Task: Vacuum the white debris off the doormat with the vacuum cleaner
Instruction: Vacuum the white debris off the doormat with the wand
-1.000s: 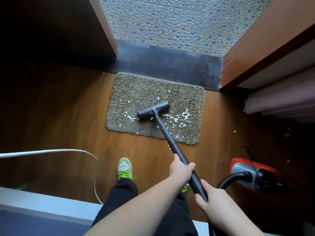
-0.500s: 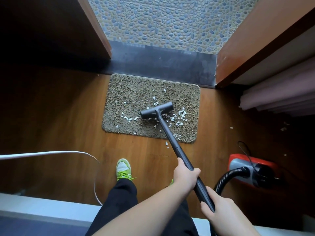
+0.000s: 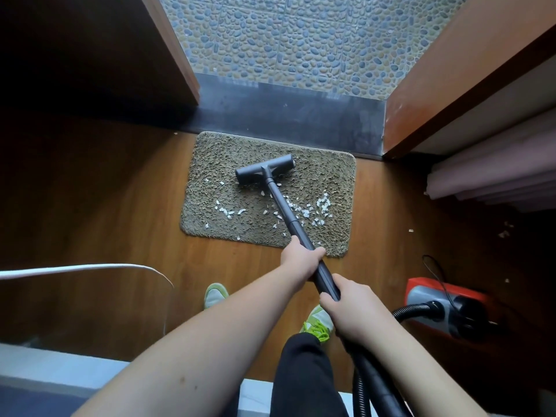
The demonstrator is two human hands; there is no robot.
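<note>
Both hands clamped on the vacuum wand (image 3: 282, 206): our left hand (image 3: 301, 261) wraps it further down the tube, right at the doormat's near edge; our right hand (image 3: 349, 308) wraps it closer to us, just behind the left, knuckles up. Both forearms reach out straight ahead.

Doormat (image 3: 264, 188) lies flat on the wood floor (image 3: 105, 206), far edge touching the dark threshold strip (image 3: 288, 121). We see open floor left of the mat and along its near edge; to the right there's a strip of floor, then the door panel (image 3: 469, 70) and pink folded curtain (image 3: 493, 176).

Floor head (image 3: 264, 170) sits on the far half of the mat, just short of the far edge, crossbar running roughly parallel to it, right end tilted slightly away. Wand's long axis runs from our hands up and leftward to the head, crossing the mat's right-centre.

White debris (image 3: 322, 206) is spread across the mat's near half, thickest right of the wand, a thinner scatter left of it. A few flecks lie on the floor off the mat's right side.

Red canister body (image 3: 445, 296) sits well right of the mat; its black hose (image 3: 415, 310) curves back toward our right hand. Green shoes (image 3: 215, 294) stand near the mat's near edge.
</note>
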